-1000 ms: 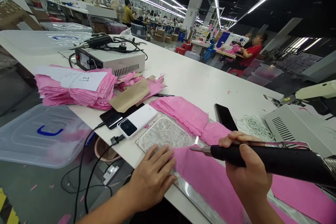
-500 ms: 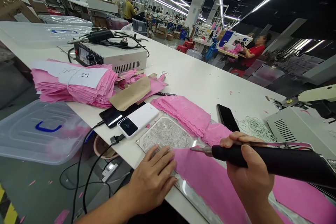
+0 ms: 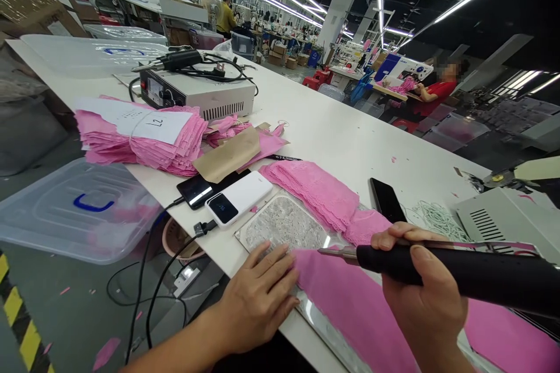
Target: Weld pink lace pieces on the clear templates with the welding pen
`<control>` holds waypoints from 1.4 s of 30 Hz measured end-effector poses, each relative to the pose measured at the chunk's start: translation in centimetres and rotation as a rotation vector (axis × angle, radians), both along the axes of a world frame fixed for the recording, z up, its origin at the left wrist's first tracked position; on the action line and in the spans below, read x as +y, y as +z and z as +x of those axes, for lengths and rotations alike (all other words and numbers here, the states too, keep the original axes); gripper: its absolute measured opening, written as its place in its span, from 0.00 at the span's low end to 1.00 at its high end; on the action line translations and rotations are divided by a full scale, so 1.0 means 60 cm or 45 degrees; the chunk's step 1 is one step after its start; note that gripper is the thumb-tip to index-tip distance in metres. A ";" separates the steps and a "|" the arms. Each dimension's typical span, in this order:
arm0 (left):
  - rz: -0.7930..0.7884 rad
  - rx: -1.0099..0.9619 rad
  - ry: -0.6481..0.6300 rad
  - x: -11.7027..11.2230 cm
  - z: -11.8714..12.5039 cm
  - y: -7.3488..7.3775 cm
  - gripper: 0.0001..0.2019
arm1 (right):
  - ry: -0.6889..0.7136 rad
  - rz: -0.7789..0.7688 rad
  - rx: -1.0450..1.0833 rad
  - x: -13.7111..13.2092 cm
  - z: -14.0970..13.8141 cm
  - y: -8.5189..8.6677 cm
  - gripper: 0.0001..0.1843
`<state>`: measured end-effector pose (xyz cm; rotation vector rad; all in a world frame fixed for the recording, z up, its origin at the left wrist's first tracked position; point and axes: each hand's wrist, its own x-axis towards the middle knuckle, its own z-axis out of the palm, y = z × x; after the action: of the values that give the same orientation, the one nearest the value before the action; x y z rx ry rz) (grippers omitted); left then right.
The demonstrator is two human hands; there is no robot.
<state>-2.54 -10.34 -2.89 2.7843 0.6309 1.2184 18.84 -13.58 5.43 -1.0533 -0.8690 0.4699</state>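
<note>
**Lace trimmed at a factory bench.** A black, round-barrelled handheld cutting tool (image 3: 459, 274) is gripped in the right hand (image 3: 426, 294). The fingers are wrapped closed about its matte body and the thumb is laid along the top. Its slim metal tip (image 3: 335, 253) is held just over the end of a smooth pink fabric strip (image 3: 350, 303). The strip is spread across a scuffed, frosted-looking work plate (image 3: 280, 224), just right of a glossy white power bank (image 3: 240, 198). The left hand (image 3: 258, 297) is pressed flat on the strip's end and the plate, fingers spread wide, below and right of the power bank.

Two dark phones are seen: one (image 3: 196, 189) touching the power bank's left side, one (image 3: 387, 201) well to its right. Two pale, vent-slotted control boxes are counted. One (image 3: 205, 96) is behind the power bank, with a second black tool (image 3: 175, 61) laid on top. The other (image 3: 503, 221) is far to the right.

A scalloped pink lace stack (image 3: 315, 186) is set just right of the power bank. A thick pile of pink pieces (image 3: 144, 145), topped with a paper slip, is placed behind and left of it, and a brown paper sheet (image 3: 227, 154) directly behind. A tangle of white cord loops (image 3: 437, 218) is seen well to the right.

Everything is laid on a long white table (image 3: 350, 134), and a translucent plastic bin lid (image 3: 74, 210) is seen low to the left. The hall is lit by ceiling strip lights, and a seated worker in red (image 3: 437, 93) is glimpsed far behind.
</note>
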 end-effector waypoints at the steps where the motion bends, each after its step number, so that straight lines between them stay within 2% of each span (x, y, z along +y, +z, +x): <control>1: 0.001 0.003 -0.001 0.000 -0.001 0.000 0.13 | 0.009 -0.004 -0.006 0.001 -0.003 0.000 0.05; 14: -0.015 -0.010 -0.019 -0.002 -0.005 -0.002 0.13 | 0.025 -0.059 -0.062 0.007 -0.014 -0.003 0.06; 22: 0.034 -0.066 -0.093 0.001 -0.012 -0.001 0.12 | 0.152 -0.047 0.068 0.012 -0.037 0.001 0.06; 26: 0.037 -0.115 -0.106 0.002 -0.013 -0.003 0.11 | 0.241 -0.044 0.047 0.010 -0.047 0.000 0.06; 42: 0.030 -0.127 -0.111 0.002 -0.013 0.000 0.10 | 0.293 0.030 -0.001 0.014 -0.064 -0.007 0.04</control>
<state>-3.30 -10.21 -2.88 2.7169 0.4863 1.3454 14.97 -12.73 5.00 -0.9358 -0.9991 0.6503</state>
